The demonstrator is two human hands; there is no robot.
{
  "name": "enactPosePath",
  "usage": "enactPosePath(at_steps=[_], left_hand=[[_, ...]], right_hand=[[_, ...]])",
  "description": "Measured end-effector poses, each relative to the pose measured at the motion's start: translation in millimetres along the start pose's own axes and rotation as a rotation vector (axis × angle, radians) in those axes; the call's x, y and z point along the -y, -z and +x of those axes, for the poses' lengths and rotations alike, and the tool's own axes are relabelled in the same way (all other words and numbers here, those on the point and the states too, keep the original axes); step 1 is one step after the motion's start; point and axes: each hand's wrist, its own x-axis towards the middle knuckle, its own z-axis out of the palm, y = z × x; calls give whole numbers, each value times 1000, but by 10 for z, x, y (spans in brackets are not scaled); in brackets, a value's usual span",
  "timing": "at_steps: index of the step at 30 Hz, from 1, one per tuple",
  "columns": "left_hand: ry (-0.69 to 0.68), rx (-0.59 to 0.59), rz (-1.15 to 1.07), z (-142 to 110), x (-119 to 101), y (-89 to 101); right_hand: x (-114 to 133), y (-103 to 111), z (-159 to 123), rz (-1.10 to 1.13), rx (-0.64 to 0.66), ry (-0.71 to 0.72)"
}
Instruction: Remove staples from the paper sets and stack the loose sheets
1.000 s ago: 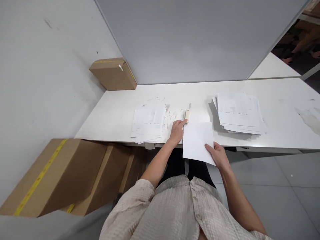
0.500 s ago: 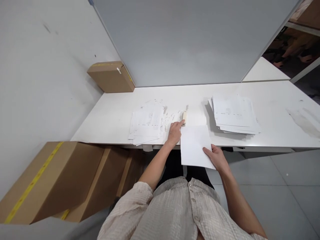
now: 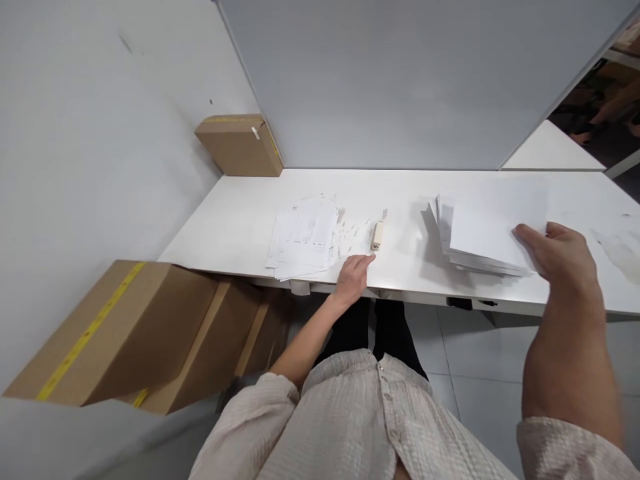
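Between thumb and fingers, my right hand [image 3: 563,257] grips the right edge of a blank white sheet of paper [image 3: 493,227], held over the right-hand paper stack [image 3: 483,265]. My left hand [image 3: 353,277] lies at the front edge of the table with nothing in it, its fingers stretched forward and loosely together. Just beyond its fingertips rests a small cream stapler [image 3: 378,235] on the tabletop; a slight gap seems to separate them. To the left is another pile of printed papers [image 3: 305,237], its sheets unevenly fanned.
The white table [image 3: 235,227] stands against a grey panel [image 3: 390,87]. A flat cardboard box [image 3: 243,147] sits at its back left corner. Large cartons [image 3: 135,327] with yellow tape stand on the floor at the left, beside the table's front edge.
My right hand has carried the paper from in front of the stapler to the right stack. My left hand has come off the stapler and drawn slightly back towards me.
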Motion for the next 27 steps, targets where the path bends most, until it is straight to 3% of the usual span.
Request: enactPosePath(at_steps=[2, 5, 8, 10, 12, 15, 19, 22, 25, 27], left_hand=[[41, -67, 86, -119, 102, 236], [145, -149, 277, -239, 381, 687], [125, 74, 444, -261, 634, 1059], [74, 262, 508, -230, 714, 1182], [23, 393, 558, -187, 729, 1208], [-15, 456, 629, -144, 710, 1150], [10, 395, 669, -149, 729, 1088], [74, 244, 615, -159, 709, 1137], [81, 76, 563, -156, 541, 1284], [16, 30, 510, -150, 349, 1414]], right_hand=[[-32, 17, 126, -214, -21, -32], [-134, -15, 56, -316, -126, 102], [-194, -190, -299, -180, -71, 245], [-187, -408, -613, -131, 14, 346], [-172, -680, -916, -102, 137, 447], [-189, -1084, -1268, -24, 346, 520], [-258, -1412, -1522, -24, 526, 607], [-263, -1478, -1596, -62, 591, 678], [-199, -1449, -1628, -26, 556, 718], [-115, -1405, -1650, 29, 466, 765]])
